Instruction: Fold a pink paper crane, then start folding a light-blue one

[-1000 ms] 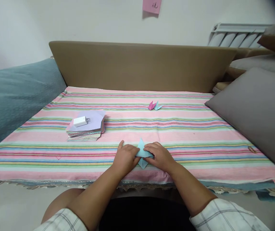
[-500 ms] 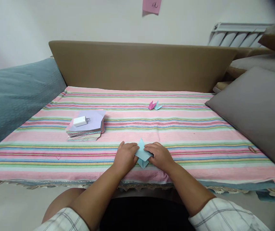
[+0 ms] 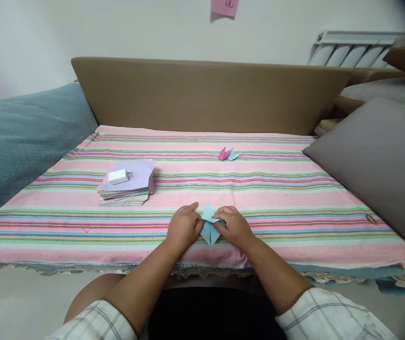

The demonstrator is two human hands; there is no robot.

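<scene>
A light blue folded paper [image 3: 210, 233] lies on the striped cloth near its front edge, one point facing away from me. My left hand [image 3: 184, 227] pinches its left corner, with the index finger stretched out past it. On the right side, my right hand [image 3: 235, 228] grips the paper between thumb and fingers. The upper flap is partly lifted, and a centre crease shows on the lower part.
A paper stack [image 3: 133, 184] with a white charger [image 3: 118, 176] on top sits at the left. Farther back are a pink folded paper [image 3: 223, 153] and a small blue one [image 3: 232, 154]. A grey cushion [image 3: 372, 165] borders the right side.
The upper flap's lower point has been raised and folded away from me, uncovering more of the lower part. My left index finger has stretched outward.
</scene>
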